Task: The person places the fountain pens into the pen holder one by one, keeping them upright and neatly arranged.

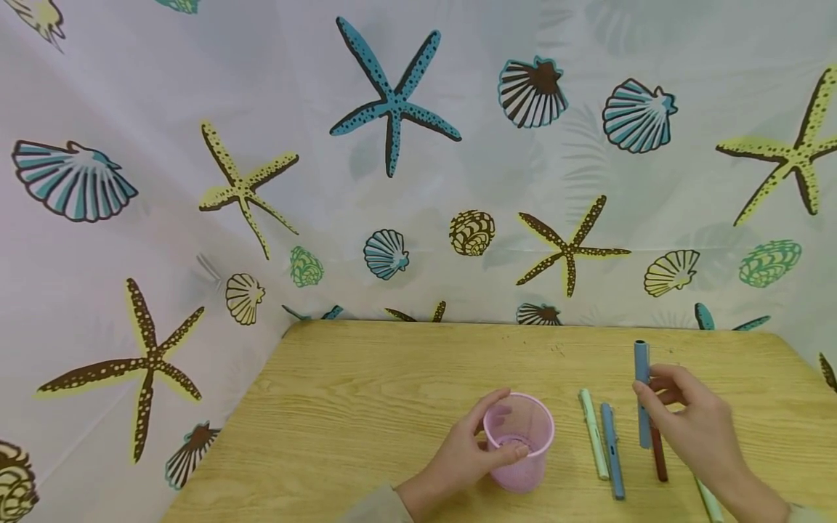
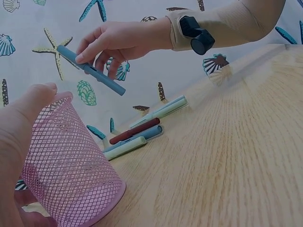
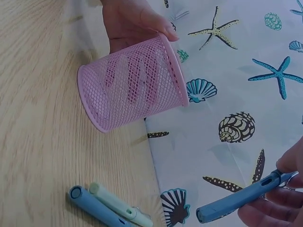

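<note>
A pink mesh pen cup [image 1: 519,476] is gripped by my left hand [image 1: 458,454], thumb on the near side and fingers round the far side. In the left wrist view the cup stands tilted, its base near the table. My right hand [image 1: 702,428] pinches a blue pen [image 1: 642,359] between thumb and fingers, raised above the table to the right of the cup. Below it lie a light green pen [image 1: 593,436], a second blue pen [image 1: 612,454] and a dark red pen [image 1: 659,457]. Another light green pen [image 1: 708,500] is partly hidden under the right forearm.
The wooden table [image 1: 366,407] reaches back to a hanging cloth [image 1: 431,196] printed with starfish and shells. More of this cloth hangs along the left side. A dark device [image 2: 196,35] is strapped to the right wrist.
</note>
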`<state>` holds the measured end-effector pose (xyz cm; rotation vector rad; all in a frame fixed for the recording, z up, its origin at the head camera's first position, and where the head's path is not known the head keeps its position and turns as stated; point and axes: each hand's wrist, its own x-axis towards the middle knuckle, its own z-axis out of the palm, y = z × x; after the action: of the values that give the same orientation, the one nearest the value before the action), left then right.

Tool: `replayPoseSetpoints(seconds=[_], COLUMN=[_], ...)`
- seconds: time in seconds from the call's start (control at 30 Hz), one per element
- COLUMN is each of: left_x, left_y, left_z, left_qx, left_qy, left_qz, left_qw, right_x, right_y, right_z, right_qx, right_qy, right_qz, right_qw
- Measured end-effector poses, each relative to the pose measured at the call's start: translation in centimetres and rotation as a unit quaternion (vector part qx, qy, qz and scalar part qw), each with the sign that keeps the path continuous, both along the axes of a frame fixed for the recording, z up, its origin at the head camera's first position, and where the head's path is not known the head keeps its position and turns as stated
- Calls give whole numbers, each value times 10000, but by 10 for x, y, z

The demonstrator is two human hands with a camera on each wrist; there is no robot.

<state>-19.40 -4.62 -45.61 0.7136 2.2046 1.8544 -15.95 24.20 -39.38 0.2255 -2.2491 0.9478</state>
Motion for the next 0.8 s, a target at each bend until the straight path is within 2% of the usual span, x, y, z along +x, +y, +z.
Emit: replayPoseSetpoints(seconds=[0.2, 0.47, 0.63, 0.8], left_x=[0, -1, 0, 0], left_y=[-1, -2, -4, -3], left_z=[-1, -4, -2, -1], left_qx=[68, -15, -107, -138], left_qy=[129, 58, 23, 217], left_qz=[3, -25, 42, 35], left_qw=[9999, 10000, 9999, 9997], right_x=[-4, -6, -6, -6], right_y=[-14, -29, -45, -61], right_z=[1, 0, 7, 15], right_qx=[-412, -580, -979, -1356], right_qy=[199, 645, 645, 703], right_qz=[337, 716, 1187, 1581], right_qw=[9984, 9937, 9860, 9755])
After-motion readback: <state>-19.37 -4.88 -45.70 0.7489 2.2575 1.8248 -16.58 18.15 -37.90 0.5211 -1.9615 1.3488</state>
